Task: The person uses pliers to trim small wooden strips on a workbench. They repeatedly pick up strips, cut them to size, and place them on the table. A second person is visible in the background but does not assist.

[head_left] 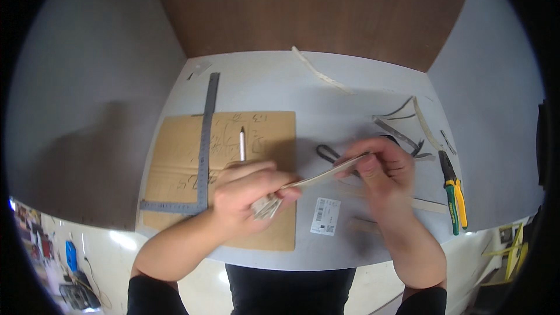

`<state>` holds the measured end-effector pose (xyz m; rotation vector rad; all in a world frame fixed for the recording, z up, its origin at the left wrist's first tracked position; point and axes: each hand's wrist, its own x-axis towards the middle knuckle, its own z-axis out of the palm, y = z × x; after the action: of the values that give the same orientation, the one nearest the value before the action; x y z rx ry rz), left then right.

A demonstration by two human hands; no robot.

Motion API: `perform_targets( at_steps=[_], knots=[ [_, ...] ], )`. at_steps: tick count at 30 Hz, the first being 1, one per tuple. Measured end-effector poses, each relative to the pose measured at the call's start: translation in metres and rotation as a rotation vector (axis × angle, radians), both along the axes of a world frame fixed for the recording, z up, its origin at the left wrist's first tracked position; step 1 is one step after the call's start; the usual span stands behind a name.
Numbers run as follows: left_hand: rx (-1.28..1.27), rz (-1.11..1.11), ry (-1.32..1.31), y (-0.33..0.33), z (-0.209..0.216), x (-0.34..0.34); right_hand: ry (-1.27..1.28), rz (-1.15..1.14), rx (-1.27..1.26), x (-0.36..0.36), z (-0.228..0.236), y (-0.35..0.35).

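My left hand (245,189) is closed around a beige strip (326,176), and the strip's folded or bunched part (267,206) pokes out below the fingers. Between my two hands the strip runs taut, rising to the right. Its far end is pinched between the thumb and fingers of my right hand (382,169). A black loop (328,153), perhaps a handle, shows beside the right fingers; the rest of it is hidden. Under the strip, a white printed label (325,217) lies on the table.
A cardboard sheet (175,140) with pen marks lies at left, bearing a metal square ruler (205,157) and a white pen (242,144). Pliers (454,195) with yellow-green handles lie at right. Loose strips (429,122) and another beige strip (318,72) lie farther back. Upright panels (315,11) enclose the table.
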<state>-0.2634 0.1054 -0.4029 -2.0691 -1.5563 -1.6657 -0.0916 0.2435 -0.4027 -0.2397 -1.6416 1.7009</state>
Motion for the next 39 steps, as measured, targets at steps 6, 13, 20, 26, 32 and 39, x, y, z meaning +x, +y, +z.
perform_targets(
  at_steps=[6,13,20,26,32,39],
  knots=[
    [-0.197,0.015,-0.316,0.002,-0.007,0.003,-0.016,-0.199,0.152,-0.001,0.004,-0.001],
    [-0.477,-0.546,-1.137,0.009,-0.004,-0.008,0.195,-0.327,0.483,0.015,0.006,0.029],
    [-0.499,-0.424,-0.572,0.003,-0.008,0.001,0.132,-0.383,0.898,0.011,0.006,0.019],
    [-0.683,-0.736,-0.845,0.004,-0.012,-0.003,0.198,-0.386,0.885,0.005,0.005,0.012],
    [-0.712,-0.834,-0.879,0.002,-0.011,-0.001,0.131,-0.138,0.764,0.005,0.009,0.012],
    [-0.703,-0.782,-0.695,0.006,-0.023,0.002,0.130,-0.065,0.814,0.007,0.007,0.017]
  ],
)
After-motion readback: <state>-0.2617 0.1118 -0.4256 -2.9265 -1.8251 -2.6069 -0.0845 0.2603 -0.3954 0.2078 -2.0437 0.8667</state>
